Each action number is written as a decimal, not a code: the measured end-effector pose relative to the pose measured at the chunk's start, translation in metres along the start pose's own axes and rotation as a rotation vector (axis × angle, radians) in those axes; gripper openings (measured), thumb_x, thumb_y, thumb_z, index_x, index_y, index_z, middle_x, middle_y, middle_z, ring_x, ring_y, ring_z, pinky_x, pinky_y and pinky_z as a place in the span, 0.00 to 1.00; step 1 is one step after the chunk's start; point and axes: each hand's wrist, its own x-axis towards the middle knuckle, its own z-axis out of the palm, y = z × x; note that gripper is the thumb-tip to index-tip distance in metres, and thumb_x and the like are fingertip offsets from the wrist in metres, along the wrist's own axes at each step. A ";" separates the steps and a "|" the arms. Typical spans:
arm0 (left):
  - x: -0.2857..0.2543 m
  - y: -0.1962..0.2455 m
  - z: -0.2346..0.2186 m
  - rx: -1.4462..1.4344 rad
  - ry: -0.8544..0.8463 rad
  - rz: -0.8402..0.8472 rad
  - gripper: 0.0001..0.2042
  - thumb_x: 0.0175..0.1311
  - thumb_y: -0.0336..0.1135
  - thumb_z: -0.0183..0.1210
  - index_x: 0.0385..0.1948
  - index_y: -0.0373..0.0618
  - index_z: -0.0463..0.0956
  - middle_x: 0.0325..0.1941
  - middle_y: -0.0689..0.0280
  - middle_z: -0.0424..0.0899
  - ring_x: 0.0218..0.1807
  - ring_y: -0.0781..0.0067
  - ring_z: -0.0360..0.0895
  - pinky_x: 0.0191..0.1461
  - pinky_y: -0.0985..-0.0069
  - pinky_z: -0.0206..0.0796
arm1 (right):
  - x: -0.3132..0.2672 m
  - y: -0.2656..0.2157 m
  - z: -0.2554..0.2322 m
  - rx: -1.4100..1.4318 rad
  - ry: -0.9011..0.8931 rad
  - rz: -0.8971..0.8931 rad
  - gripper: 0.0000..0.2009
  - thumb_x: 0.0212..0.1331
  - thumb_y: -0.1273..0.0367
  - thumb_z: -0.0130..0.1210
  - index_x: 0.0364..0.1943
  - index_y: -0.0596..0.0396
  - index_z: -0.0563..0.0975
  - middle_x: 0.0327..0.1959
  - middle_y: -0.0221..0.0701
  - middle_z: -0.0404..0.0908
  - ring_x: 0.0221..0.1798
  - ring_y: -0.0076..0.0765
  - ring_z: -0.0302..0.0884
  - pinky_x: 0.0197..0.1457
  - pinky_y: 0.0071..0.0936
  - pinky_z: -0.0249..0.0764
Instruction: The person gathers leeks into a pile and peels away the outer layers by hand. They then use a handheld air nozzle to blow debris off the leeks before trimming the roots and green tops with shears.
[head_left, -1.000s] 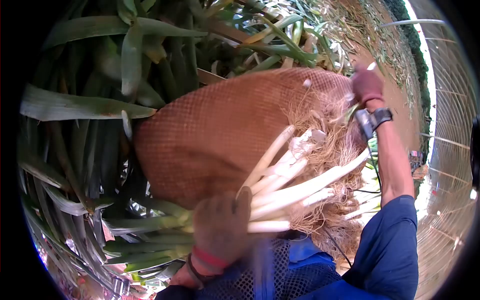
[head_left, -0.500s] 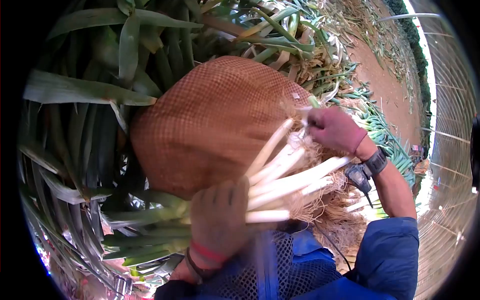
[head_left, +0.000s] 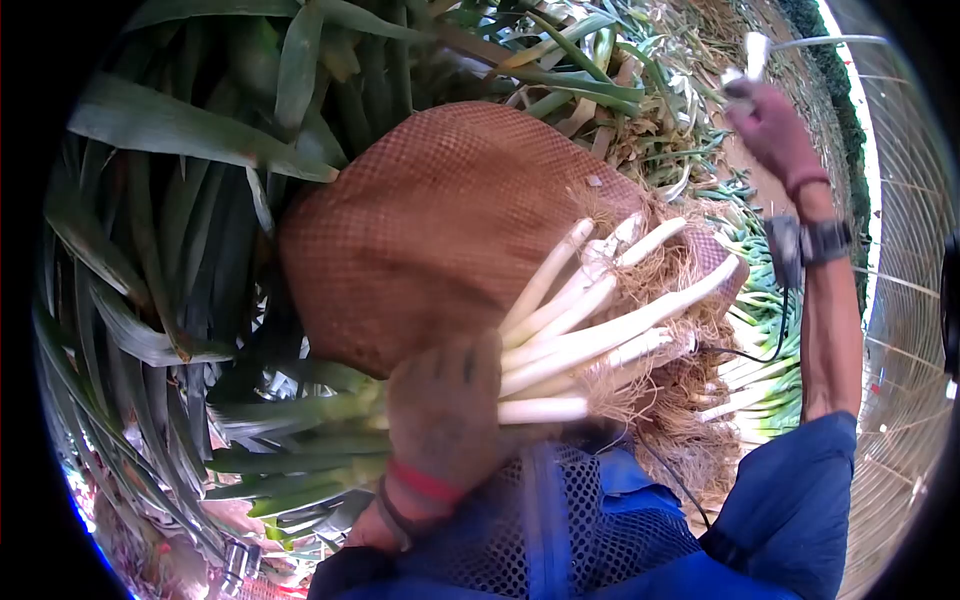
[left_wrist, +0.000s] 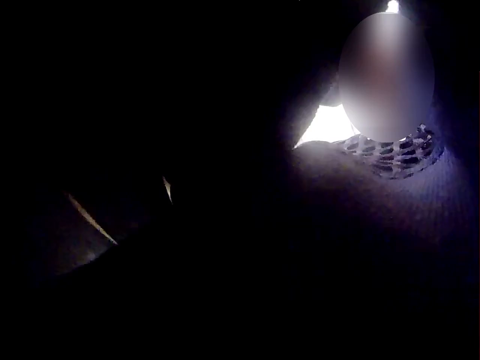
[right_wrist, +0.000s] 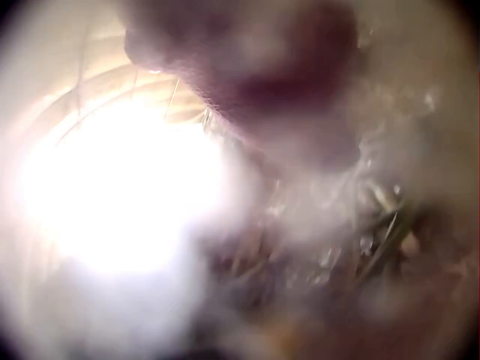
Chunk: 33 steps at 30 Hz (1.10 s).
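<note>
My left hand (head_left: 445, 420), in a soiled glove, grips a bunch of leeks (head_left: 560, 325) around the stalks. White shanks and stringy roots point right; the green leaves (head_left: 300, 450) trail left. At the upper right my right hand (head_left: 775, 135), in a maroon glove, is away from the bunch with its fingers curled. A white strip of leek peel (head_left: 757, 55) shows at its fingertips. Up close in the right wrist view, the maroon glove (right_wrist: 285, 67) is blurred. The left wrist view is nearly all dark, the left hand's hold hidden there.
Behind the bunch stands a brown mesh-covered mound (head_left: 430, 210). Large green leek leaves (head_left: 180, 120) crowd the left side. More leeks (head_left: 770, 350) lie in a row at right, beside the bare-soil path (head_left: 750, 170) strewn with trimmings. A cable (head_left: 783, 330) hangs from the right wrist camera.
My right hand came in from the upper right to the root ends, then swung back out to the upper right with white peel at its fingers. The left hand has kept its grip on the leeks.
</note>
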 end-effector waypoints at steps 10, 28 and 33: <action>0.003 0.005 0.000 -0.031 0.053 -0.012 0.49 0.34 0.76 0.72 0.52 0.40 0.81 0.45 0.60 0.86 0.43 0.58 0.86 0.47 0.58 0.76 | -0.094 -0.142 0.050 0.034 -0.538 -0.616 0.14 0.56 0.57 0.68 0.37 0.51 0.84 0.33 0.38 0.83 0.39 0.50 0.85 0.47 0.46 0.80; 0.002 0.005 -0.003 -0.067 -0.002 -0.005 0.49 0.34 0.72 0.75 0.53 0.37 0.81 0.49 0.56 0.87 0.48 0.54 0.86 0.52 0.56 0.77 | -0.105 -0.148 0.092 0.033 -0.343 -0.666 0.14 0.65 0.56 0.62 0.46 0.48 0.88 0.33 0.37 0.85 0.36 0.47 0.86 0.45 0.46 0.82; 0.001 0.001 -0.005 -0.094 0.062 0.013 0.49 0.33 0.72 0.76 0.53 0.37 0.81 0.47 0.56 0.87 0.46 0.54 0.87 0.50 0.56 0.78 | -0.049 0.002 0.047 -0.465 -0.024 -0.036 0.14 0.71 0.58 0.60 0.47 0.51 0.88 0.31 0.34 0.86 0.30 0.35 0.85 0.35 0.35 0.82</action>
